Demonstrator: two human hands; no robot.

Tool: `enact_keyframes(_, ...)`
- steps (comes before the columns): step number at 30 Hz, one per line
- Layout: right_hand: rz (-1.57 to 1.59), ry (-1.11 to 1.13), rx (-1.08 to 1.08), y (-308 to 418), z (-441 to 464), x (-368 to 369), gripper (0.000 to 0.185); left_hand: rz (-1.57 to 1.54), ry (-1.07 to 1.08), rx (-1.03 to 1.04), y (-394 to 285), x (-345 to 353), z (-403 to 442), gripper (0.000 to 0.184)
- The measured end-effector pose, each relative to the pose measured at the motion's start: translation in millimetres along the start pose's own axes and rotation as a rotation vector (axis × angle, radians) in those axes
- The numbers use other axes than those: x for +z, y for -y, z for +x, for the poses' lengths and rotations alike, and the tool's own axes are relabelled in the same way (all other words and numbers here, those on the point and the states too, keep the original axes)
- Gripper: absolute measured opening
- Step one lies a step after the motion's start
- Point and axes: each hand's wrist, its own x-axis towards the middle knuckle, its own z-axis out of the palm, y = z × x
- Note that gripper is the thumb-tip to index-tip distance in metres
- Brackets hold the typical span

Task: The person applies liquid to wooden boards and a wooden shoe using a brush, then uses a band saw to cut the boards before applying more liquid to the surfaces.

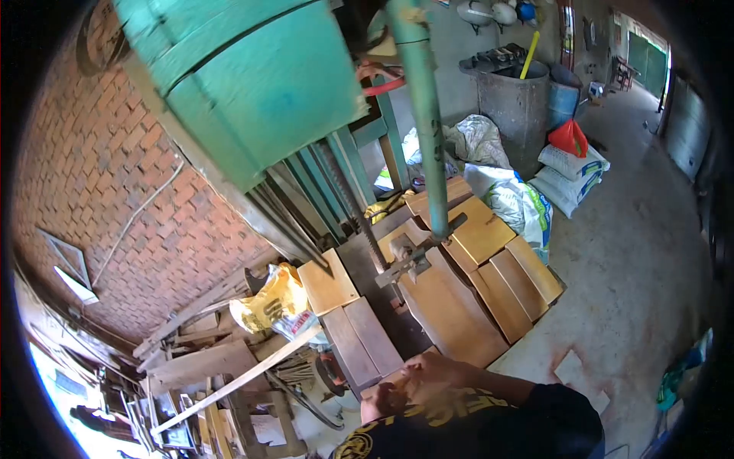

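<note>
My right hand (432, 371) and my left hand (382, 402) are close together in front of my dark shirt, at the near edge of the board-covered worktable. Their fingers look curled in; whatever lies between them is too small to make out. Just beyond my right hand lies a wide brown board (447, 306) with a curved edge. Two narrow boards (363, 336) lie side by side beyond my left hand. A metal guide bracket (409, 266) on a green post (433, 138) stands over the boards, below a large green machine housing (267, 92).
More boards (482, 229) cover the table's far right. A yellow sack (271, 302) and a long wood strip (237, 379) are at left, with scrap wood below. White sacks (512, 203), stacked bags (569, 172) and a grey drum (516, 107) stand beyond. Concrete floor (634, 252) stretches right.
</note>
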Motion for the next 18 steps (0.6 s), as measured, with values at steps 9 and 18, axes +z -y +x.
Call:
enact_keyframes(9, -0.494, -0.195, -0.411, -91.3, -71.4, -115.6, 0.022, -0.500, 0.013, 0.094, -120.9, 103.8, 49.9, 0.038)
enact_keyframes(18, 0.279, -0.053, 0.044, -141.5, -131.6, -225.0, 0.022, -0.557, 0.150, 0.168, -192.2, 190.7, 81.5, 0.035)
